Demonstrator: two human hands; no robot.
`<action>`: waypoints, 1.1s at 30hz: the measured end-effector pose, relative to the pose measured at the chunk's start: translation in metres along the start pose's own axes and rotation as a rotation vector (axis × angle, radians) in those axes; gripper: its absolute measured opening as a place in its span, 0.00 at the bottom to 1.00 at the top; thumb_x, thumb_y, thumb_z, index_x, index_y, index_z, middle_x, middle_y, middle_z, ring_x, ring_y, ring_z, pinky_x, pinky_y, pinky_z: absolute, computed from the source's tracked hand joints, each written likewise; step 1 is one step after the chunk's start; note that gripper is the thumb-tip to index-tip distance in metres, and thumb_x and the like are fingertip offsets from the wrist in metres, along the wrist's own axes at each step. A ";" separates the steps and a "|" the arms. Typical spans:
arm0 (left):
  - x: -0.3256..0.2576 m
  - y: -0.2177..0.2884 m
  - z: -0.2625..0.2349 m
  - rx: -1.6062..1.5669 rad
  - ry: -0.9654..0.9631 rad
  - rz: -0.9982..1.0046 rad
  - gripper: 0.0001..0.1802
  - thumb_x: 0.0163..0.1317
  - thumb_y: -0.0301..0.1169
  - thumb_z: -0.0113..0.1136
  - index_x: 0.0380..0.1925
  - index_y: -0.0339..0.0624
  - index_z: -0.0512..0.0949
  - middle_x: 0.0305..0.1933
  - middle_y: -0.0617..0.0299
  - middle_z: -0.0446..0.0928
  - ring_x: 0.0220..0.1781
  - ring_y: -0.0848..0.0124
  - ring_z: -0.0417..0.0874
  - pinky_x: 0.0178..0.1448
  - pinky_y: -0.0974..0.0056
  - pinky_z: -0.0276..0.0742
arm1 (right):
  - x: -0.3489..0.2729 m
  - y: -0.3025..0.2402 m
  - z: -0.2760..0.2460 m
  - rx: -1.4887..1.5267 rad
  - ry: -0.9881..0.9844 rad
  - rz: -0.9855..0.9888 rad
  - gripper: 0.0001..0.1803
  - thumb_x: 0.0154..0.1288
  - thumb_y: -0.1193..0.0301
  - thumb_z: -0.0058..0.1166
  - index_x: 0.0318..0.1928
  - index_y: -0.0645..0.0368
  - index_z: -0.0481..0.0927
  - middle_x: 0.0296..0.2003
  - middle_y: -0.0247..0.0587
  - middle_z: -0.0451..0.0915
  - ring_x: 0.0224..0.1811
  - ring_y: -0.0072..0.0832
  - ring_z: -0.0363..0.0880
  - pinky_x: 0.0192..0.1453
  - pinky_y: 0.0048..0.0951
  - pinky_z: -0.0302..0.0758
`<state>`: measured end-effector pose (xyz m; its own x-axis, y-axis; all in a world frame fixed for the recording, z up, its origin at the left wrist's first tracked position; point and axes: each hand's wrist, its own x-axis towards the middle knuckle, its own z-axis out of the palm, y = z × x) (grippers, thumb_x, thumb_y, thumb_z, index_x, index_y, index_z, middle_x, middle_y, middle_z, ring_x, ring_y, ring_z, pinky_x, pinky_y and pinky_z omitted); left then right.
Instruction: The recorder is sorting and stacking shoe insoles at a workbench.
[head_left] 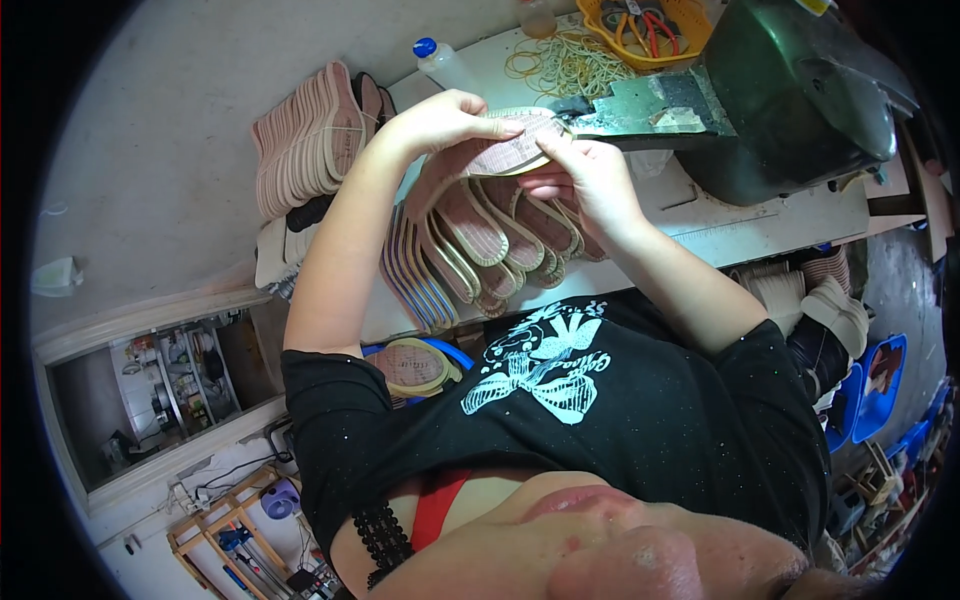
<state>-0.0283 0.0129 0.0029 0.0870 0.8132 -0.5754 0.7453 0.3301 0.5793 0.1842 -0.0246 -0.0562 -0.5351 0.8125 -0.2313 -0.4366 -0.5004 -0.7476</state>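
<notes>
Pinched between fingers of left hand (445, 118) and right hand (585, 175): pink insole (510, 152), above fanned insole stack (490, 245)

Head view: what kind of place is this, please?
Probably a small shoe-making workshop. Both hands hold an insole at a dark green machine, and stacks of insoles lie on the worktable with rubber bands.
</notes>
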 end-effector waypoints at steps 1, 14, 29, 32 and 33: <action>-0.007 0.004 0.003 -0.056 0.002 -0.042 0.24 0.48 0.53 0.70 0.22 0.42 0.76 0.22 0.69 0.72 0.23 0.80 0.70 0.27 0.73 0.65 | -0.001 -0.001 -0.001 -0.004 -0.030 0.007 0.16 0.66 0.63 0.53 0.39 0.67 0.79 0.34 0.44 0.82 0.32 0.25 0.83 0.35 0.19 0.79; -0.043 0.020 0.050 -0.332 0.094 -0.132 0.34 0.53 0.61 0.58 0.29 0.33 0.82 0.23 0.56 0.79 0.19 0.71 0.80 0.22 0.71 0.77 | -0.033 0.016 -0.001 -0.411 -0.133 -0.077 0.20 0.61 0.70 0.58 0.50 0.65 0.71 0.39 0.37 0.78 0.41 0.19 0.75 0.42 0.24 0.75; -0.046 0.012 0.085 -0.746 0.329 -0.016 0.19 0.55 0.43 0.66 0.23 0.38 0.75 0.18 0.65 0.75 0.13 0.81 0.70 0.17 0.78 0.69 | -0.017 -0.008 -0.036 -0.424 -0.133 -0.116 0.13 0.61 0.64 0.59 0.35 0.64 0.78 0.25 0.30 0.78 0.26 0.14 0.74 0.33 0.17 0.72; -0.038 0.012 0.083 -0.749 0.428 0.018 0.20 0.54 0.43 0.67 0.21 0.36 0.76 0.15 0.64 0.72 0.11 0.80 0.68 0.17 0.76 0.66 | -0.039 -0.014 -0.047 -0.502 -0.169 0.052 0.13 0.63 0.63 0.57 0.34 0.63 0.78 0.22 0.28 0.76 0.26 0.13 0.72 0.31 0.18 0.70; -0.035 0.012 0.080 -0.754 0.425 0.018 0.20 0.54 0.43 0.67 0.21 0.36 0.76 0.15 0.64 0.72 0.11 0.80 0.68 0.17 0.76 0.66 | -0.043 -0.015 -0.050 -0.582 -0.198 0.155 0.13 0.64 0.63 0.56 0.34 0.63 0.79 0.22 0.28 0.75 0.26 0.13 0.71 0.29 0.19 0.69</action>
<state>0.0304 -0.0498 -0.0161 -0.2720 0.8819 -0.3850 0.0957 0.4229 0.9011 0.2497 -0.0375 -0.0662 -0.7084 0.6452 -0.2859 0.0917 -0.3175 -0.9438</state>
